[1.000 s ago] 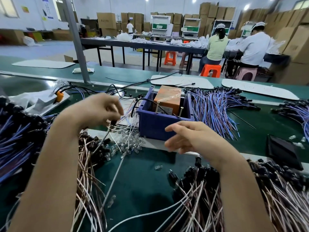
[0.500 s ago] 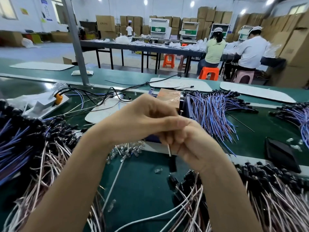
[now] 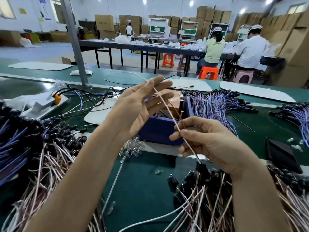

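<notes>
The right hand (image 3: 209, 141) pinches one pinkish wire (image 3: 165, 104) between thumb and forefinger, in front of the blue bin (image 3: 155, 131). The left hand (image 3: 138, 106) is raised with its fingers straight and spread wide, and the wire's upper run lies across them beside the thumb tip. The wire's lower end carries one black connector (image 3: 200, 165), just above a heap of similar wires (image 3: 209, 195). Two seated workers (image 3: 214, 47) sit far behind.

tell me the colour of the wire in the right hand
Pale pinkish-white wire, black connector at its lower end; best in the head view.
</notes>
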Demonstrator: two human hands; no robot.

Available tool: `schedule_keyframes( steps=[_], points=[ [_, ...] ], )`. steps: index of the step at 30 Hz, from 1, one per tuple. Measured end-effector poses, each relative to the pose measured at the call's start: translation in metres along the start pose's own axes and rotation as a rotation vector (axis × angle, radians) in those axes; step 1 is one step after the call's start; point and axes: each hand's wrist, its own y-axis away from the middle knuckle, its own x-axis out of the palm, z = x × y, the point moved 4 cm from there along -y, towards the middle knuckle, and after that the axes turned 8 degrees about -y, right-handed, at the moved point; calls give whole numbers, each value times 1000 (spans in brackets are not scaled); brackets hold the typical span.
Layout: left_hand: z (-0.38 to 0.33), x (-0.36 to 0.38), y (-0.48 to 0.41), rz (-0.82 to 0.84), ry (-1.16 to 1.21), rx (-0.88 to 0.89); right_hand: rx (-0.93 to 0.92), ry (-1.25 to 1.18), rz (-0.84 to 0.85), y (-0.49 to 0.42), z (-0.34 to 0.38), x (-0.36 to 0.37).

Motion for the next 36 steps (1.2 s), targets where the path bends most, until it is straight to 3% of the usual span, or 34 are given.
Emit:
schedule_keyframes(
  steps=[5, 13, 20, 25, 27, 31, 36],
  points=[
    [-4, -15, -3, -174, 79, 17, -19, -160, -92, -12, -9, -9],
    [-19, -77, -12, -517, 286, 163, -64, -489, -543, -27, -36, -53],
    [-23, -142, -13, -793, 460, 218, 58, -474, -736, -19, -46, -79],
    [-23, -157, -12, -894, 261, 207, -3, -379, -757, -18, -42, -78],
    [-20, -150, -13, -866, 73, 160, -21, -252, -765, -20, -40, -76],
    [-2, -109, -24, -604, -281, 37, -97, 69, -760, -28, -38, -62],
    [33, -64, -32, -380, -475, -108, -178, 307, -751, -39, -45, -40]
  ],
)
